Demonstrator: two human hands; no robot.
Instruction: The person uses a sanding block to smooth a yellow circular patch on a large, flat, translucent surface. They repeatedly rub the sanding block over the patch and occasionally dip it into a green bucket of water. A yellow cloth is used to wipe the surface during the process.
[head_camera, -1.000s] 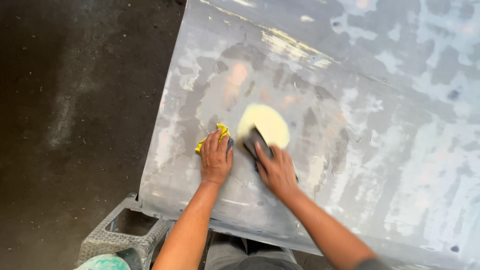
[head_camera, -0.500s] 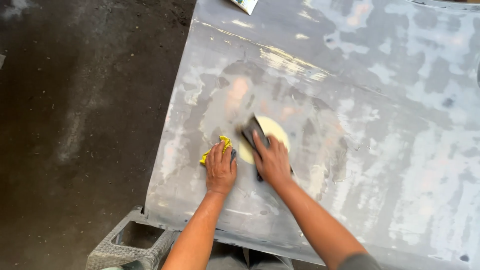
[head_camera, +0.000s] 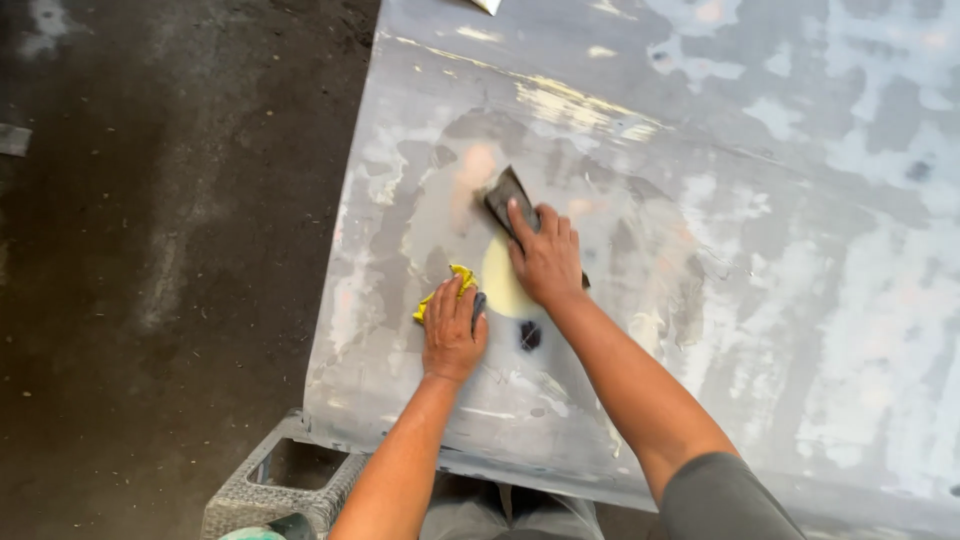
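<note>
Lying over dark concrete floor, grey panel; right hand grips sanding block, left hand yellow cloth.

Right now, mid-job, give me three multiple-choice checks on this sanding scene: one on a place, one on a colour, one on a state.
1. Where does the cinder block sit?
A. under the panel's near-left corner
B. on top of the panel
C. beside the right elbow

2. What colour is the cloth under the left hand?
A. red
B. yellow
C. blue

3. What is the right hand doing with the dark sanding block?
A. holding it in the air
B. leaving it untouched
C. pressing it flat on the grey body panel

Answers: 1 A, it shows below the panel's edge; 2 B, a yellow edge shows past the fingers; 3 C, palm and fingers lie on it beside the pale filler patch.
</note>
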